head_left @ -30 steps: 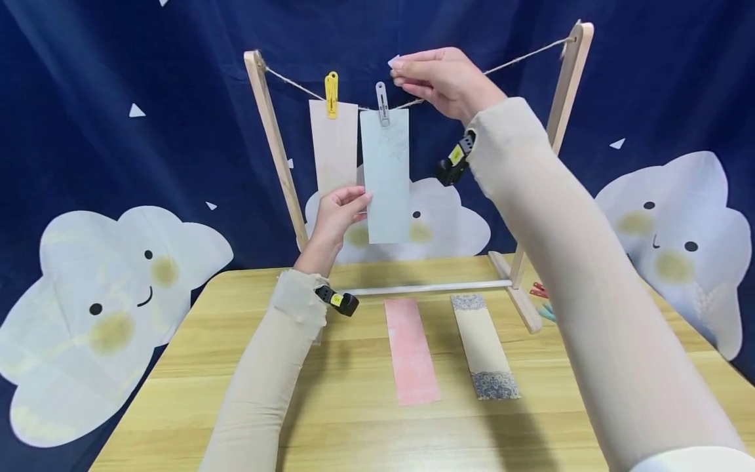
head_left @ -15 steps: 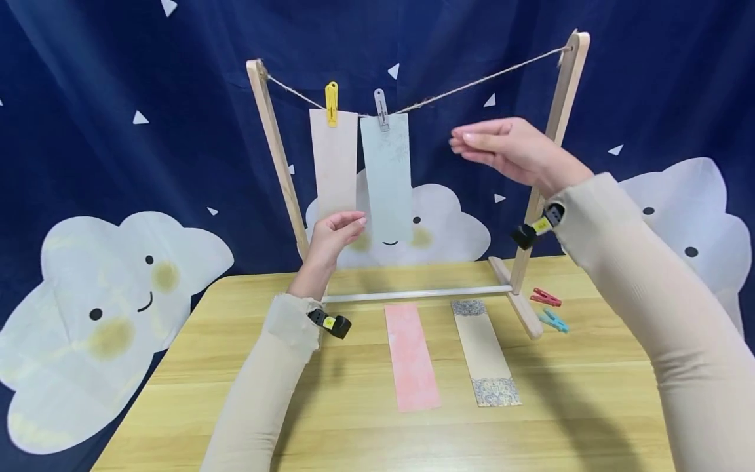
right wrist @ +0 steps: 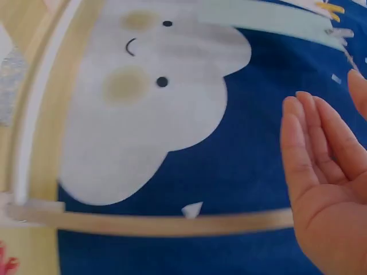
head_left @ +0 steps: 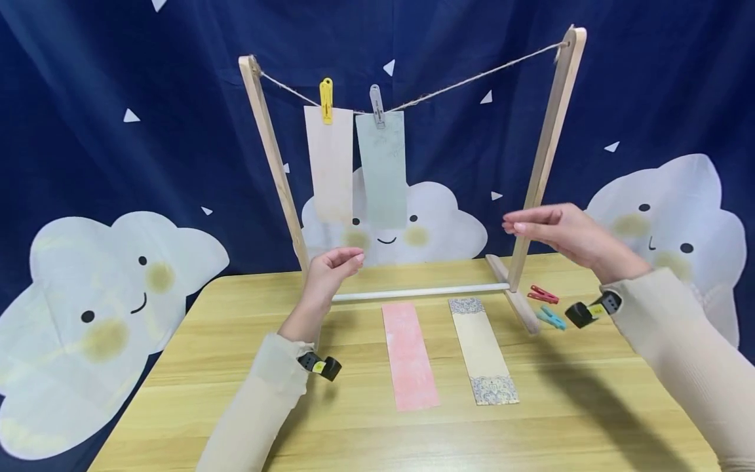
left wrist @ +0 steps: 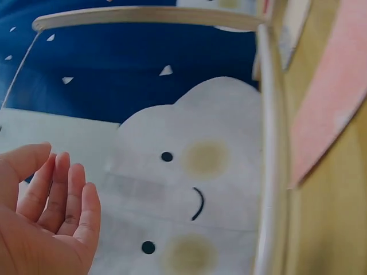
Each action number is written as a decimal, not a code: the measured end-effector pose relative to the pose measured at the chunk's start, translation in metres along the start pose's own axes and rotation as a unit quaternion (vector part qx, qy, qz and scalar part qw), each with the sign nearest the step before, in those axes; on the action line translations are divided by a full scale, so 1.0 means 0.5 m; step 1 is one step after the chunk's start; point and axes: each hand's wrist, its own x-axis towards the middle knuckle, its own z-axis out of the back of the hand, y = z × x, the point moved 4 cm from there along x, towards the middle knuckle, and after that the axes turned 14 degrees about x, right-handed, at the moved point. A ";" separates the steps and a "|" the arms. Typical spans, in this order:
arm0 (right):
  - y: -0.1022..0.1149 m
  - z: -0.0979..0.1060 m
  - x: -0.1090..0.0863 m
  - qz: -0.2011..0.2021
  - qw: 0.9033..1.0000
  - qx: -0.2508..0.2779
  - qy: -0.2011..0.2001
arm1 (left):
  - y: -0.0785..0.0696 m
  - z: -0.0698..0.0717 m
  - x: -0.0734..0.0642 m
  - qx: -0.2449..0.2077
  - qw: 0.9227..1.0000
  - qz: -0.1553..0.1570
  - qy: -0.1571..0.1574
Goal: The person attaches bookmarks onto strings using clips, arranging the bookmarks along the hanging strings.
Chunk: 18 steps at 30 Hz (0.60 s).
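Mint card (head_left: 382, 174) clipped on string (head_left: 463, 86); below it, left hand (head_left: 328, 274) and right hand (head_left: 569, 235), fingers relaxed, empty: clipping seemingly done, next probably lifting pink card (head_left: 409, 356).

Holds the left hand (head_left: 326, 272) left of centre in the head view, with loosely bent fingers (left wrist: 74, 197); holds the right hand (head_left: 566, 229) right of centre, nearly straight-fingered. Extends the left forearm (head_left: 253, 406) from lower left, the right forearm (head_left: 678, 360) from lower right.
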 end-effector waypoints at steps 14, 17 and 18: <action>-0.202 0.119 -0.119 -0.064 0.991 -0.112 -0.023 | 0.111 -0.074 -0.083 0.002 0.999 0.050 0.018; -0.244 0.134 -0.134 -0.088 0.995 -0.047 -0.004 | 0.137 -0.094 -0.100 0.016 0.997 0.060 0.038; -0.257 0.137 -0.139 -0.097 0.995 -0.023 0.003 | 0.144 -0.100 -0.104 0.021 0.997 0.065 0.045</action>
